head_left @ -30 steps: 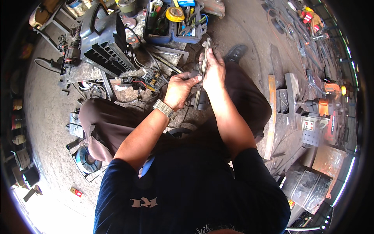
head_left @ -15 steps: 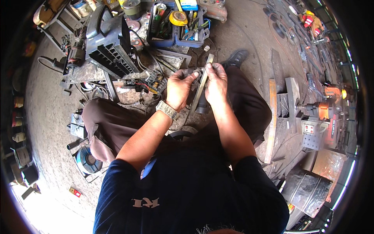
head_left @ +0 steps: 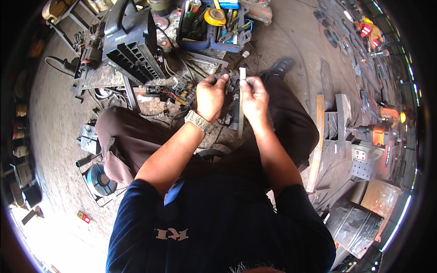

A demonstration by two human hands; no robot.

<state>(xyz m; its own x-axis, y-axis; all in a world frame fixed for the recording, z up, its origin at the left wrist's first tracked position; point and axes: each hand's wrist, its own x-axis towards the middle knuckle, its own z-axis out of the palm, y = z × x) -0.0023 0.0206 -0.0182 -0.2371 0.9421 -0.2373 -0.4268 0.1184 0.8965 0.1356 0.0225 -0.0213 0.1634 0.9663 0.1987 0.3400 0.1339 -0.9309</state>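
Observation:
My right hand (head_left: 255, 99) pinches a thin flat metal strip (head_left: 242, 73) between thumb and fingers. The strip stands nearly lengthwise in front of me, its far end bright in the light. Close on its left, my left hand (head_left: 210, 96), with a watch (head_left: 198, 120) on the wrist, has thumb and forefinger pressed together at a small dark piece whose kind I cannot make out. Between and below the hands is a dark cylindrical part (head_left: 235, 116), half hidden by the strip. A bare circuit board (head_left: 183, 92) with red wires lies left of my left hand.
A black plastic machine housing (head_left: 132, 57) stands at the far left. Beyond my hands is an open blue toolbox (head_left: 193, 45) with pliers and a yellow tape measure (head_left: 215, 17). A wire spool (head_left: 100, 179) lies by my left knee. Long metal bars (head_left: 316, 154) lie at right.
The strip has turned from a slant to nearly straight ahead, its far end now catching the light. My hands have moved slightly apart. The view has shifted a little.

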